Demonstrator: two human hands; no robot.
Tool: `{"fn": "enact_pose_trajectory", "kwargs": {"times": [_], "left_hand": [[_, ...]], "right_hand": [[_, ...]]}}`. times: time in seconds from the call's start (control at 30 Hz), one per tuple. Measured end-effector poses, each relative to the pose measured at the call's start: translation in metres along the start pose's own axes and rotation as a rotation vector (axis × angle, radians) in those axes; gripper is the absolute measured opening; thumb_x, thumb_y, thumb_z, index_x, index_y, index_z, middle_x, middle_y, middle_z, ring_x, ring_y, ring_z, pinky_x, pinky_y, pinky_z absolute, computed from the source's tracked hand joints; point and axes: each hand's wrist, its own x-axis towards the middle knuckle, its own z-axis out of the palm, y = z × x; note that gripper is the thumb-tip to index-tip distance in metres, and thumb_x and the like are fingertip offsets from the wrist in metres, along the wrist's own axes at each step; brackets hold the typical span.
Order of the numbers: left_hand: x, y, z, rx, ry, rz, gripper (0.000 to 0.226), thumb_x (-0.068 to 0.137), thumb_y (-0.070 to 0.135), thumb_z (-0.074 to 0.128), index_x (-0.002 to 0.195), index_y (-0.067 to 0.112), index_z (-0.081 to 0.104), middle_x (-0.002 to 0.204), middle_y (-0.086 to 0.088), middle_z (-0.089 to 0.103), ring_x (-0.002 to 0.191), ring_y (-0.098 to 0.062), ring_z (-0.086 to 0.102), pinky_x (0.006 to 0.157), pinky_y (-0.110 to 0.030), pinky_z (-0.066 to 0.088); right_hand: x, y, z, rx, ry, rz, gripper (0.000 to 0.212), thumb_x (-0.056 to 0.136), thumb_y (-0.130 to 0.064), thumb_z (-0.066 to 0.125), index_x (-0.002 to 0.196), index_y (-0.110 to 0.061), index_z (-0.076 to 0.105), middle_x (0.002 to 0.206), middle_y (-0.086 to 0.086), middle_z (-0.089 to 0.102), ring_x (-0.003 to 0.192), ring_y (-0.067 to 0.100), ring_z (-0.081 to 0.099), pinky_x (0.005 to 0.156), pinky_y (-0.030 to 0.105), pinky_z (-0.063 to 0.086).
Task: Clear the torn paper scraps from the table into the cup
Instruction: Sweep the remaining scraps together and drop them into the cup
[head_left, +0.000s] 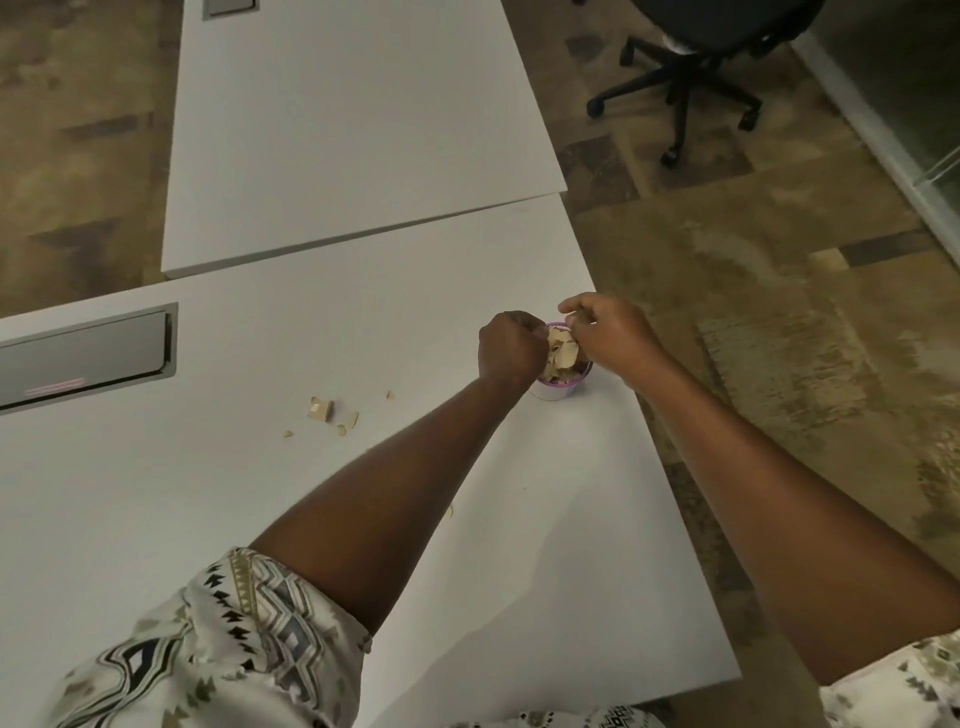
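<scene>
Both hands are over the cup (563, 382), mid-right of frame. Left hand (511, 348) is a closed fist. Right hand (605, 332) pinches paper w/ fingertips. Leftover scraps (332, 413) lie on the desk (260, 519), lower left of the cup, nearer the left hand.
</scene>
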Motion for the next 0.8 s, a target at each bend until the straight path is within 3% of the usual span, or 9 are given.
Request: {"fn": "enact_pose_trajectory", "kwargs": {"times": [0.07, 0.23, 0.33, 0.47, 0.6, 0.8], "left_hand": [[-0.001, 0.001, -0.001, 0.002, 0.002, 0.007, 0.025, 0.091, 0.012, 0.055, 0.104, 0.009, 0.076, 0.107, -0.008, 0.075, 0.103, -0.025, 0.066, 0.091, -0.039, 0.055], [-0.005, 0.001, -0.009, -0.055, -0.009, 0.031, 0.035, 0.089, 0.006, 0.047, 0.109, 0.012, 0.074, 0.115, -0.006, 0.073, 0.106, -0.027, 0.067, 0.092, -0.043, 0.056], [-0.006, -0.004, -0.014, -0.126, -0.03, 0.013, 0.038, 0.088, 0.006, 0.044, 0.11, 0.014, 0.073, 0.112, -0.003, 0.073, 0.1, -0.029, 0.07, 0.09, -0.045, 0.057], [-0.01, -0.013, -0.02, -0.162, -0.016, -0.003, 0.038, 0.092, 0.006, 0.042, 0.118, 0.016, 0.069, 0.112, -0.002, 0.072, 0.108, -0.022, 0.065, 0.09, -0.047, 0.057], [-0.017, -0.027, -0.026, -0.151, 0.003, -0.013, 0.042, 0.092, 0.005, 0.04, 0.123, 0.017, 0.065, 0.116, -0.001, 0.071, 0.112, -0.02, 0.063, 0.092, -0.046, 0.057], [-0.031, -0.052, -0.034, -0.117, 0.017, -0.035, 0.042, 0.091, 0.007, 0.041, 0.125, 0.017, 0.063, 0.117, -0.002, 0.07, 0.107, -0.022, 0.066, 0.092, -0.045, 0.057]], "right_hand": [[-0.002, -0.001, -0.003, 0.027, 0.004, 0.004, 0.031, 0.096, -0.012, 0.046, 0.118, -0.018, 0.068, 0.119, 0.001, 0.069, 0.104, 0.018, 0.065, 0.091, 0.036, 0.055], [-0.019, 0.004, -0.002, -0.015, 0.064, -0.085, 0.034, 0.091, -0.007, 0.053, 0.119, -0.019, 0.067, 0.123, 0.0, 0.067, 0.106, 0.015, 0.063, 0.091, 0.029, 0.052], [-0.036, 0.016, 0.011, -0.176, 0.063, -0.3, 0.042, 0.088, -0.011, 0.058, 0.131, -0.013, 0.059, 0.138, 0.007, 0.057, 0.125, 0.024, 0.055, 0.102, 0.032, 0.046], [-0.054, 0.032, 0.034, -0.407, -0.05, -0.507, 0.061, 0.09, -0.024, 0.062, 0.146, -0.011, 0.042, 0.154, 0.012, 0.038, 0.145, 0.028, 0.032, 0.112, 0.044, 0.039], [-0.058, 0.039, 0.052, -0.611, -0.134, -0.443, 0.08, 0.094, -0.043, 0.056, 0.157, -0.019, 0.012, 0.165, 0.009, 0.009, 0.153, 0.026, 0.004, 0.12, 0.041, 0.024], [-0.049, 0.033, 0.06, -0.698, -0.144, -0.376, 0.081, 0.092, -0.049, 0.056, 0.153, -0.009, 0.021, 0.161, 0.012, 0.022, 0.15, 0.029, 0.018, 0.117, 0.041, 0.029]]}}
